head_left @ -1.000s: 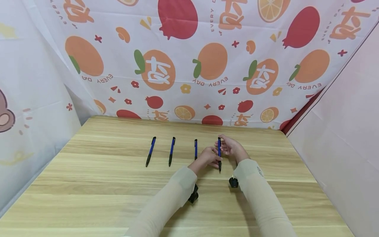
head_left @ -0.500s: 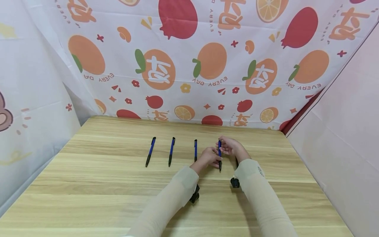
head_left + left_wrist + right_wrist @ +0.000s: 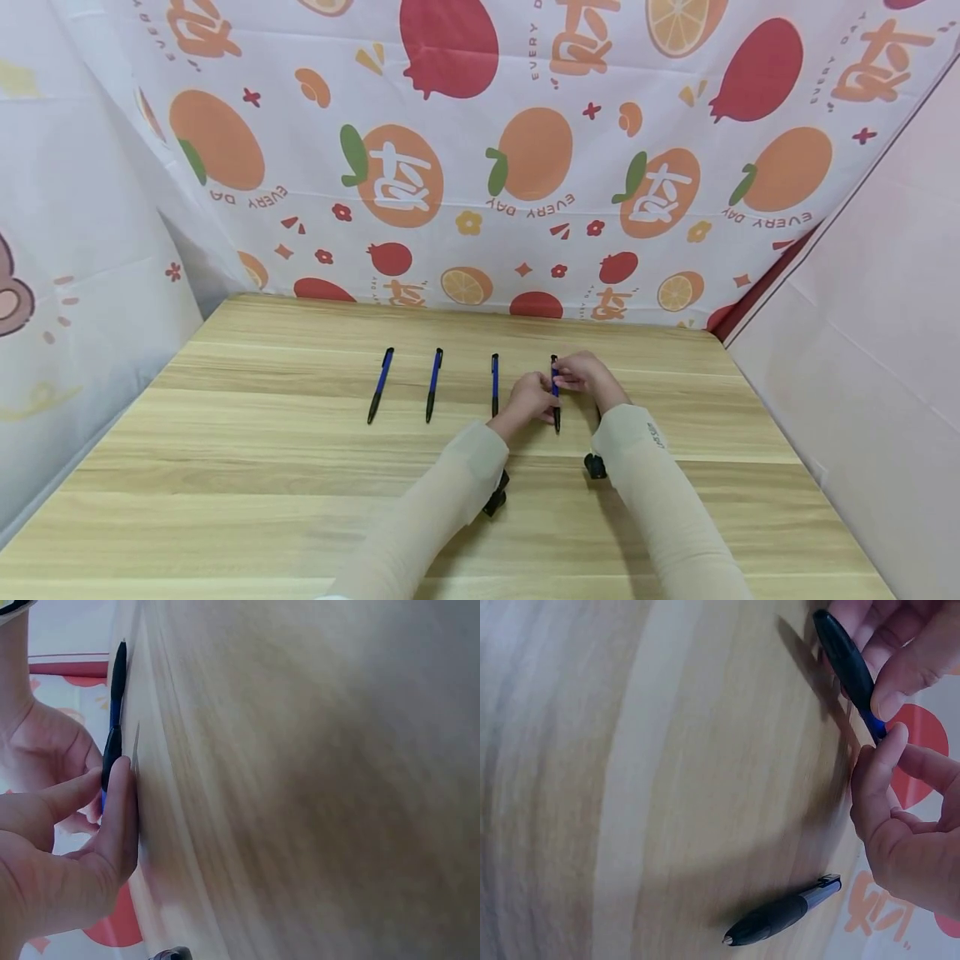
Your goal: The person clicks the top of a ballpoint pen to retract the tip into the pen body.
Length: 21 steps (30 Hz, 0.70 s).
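In the head view, both hands are at a blue pen with a black grip, the rightmost of the row that shows fully. My left hand pinches it near the black grip, thumb on one side and fingers on the other. Nearer the clip end, my right hand pinches the blue barrel, as the right wrist view shows with the right hand below the left hand. The pen's black end points toward me, close over the table, casting a shadow on the wood.
Three similar pens, the left one, the middle one and the nearer one, lie left of the hands on the wooden table. Another pen lies beside the right hand. A fruit-print cloth hangs behind.
My right hand has come slightly toward me and down, and the pen's clip end has lowered and now shows beyond its fingers. The left hand has barely moved.
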Motion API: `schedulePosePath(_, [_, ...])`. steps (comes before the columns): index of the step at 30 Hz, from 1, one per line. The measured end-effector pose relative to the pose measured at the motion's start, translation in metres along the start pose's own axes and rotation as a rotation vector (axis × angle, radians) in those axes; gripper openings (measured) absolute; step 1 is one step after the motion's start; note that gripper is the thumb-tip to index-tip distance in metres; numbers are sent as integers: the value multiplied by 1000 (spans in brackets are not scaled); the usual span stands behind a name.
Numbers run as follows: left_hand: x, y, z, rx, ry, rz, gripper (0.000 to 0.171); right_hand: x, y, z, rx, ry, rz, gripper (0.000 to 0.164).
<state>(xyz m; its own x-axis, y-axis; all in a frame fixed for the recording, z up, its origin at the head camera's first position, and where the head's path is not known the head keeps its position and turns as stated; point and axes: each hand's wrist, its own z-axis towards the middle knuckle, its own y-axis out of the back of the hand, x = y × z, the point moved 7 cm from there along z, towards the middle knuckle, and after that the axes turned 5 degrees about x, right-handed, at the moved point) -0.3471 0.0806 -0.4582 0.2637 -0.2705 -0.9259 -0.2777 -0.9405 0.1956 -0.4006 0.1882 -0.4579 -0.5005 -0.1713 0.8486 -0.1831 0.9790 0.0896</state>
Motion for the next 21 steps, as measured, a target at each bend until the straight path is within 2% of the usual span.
schedulePosePath(7, [0,2,5,-42,-3,109,22,0,0,4,-31,14,-18,4])
schedulePosePath(12, [-3,3,6,-80,-35,204,19,1,-1,4,-60,36,-41,6])
schedulePosePath(17, [-5,2,6,-97,-37,251,19,3,-1,7,-87,65,-130,19])
schedulePosePath(21, [-5,2,7,-102,-25,258,21,4,-2,9,-105,87,-200,20])
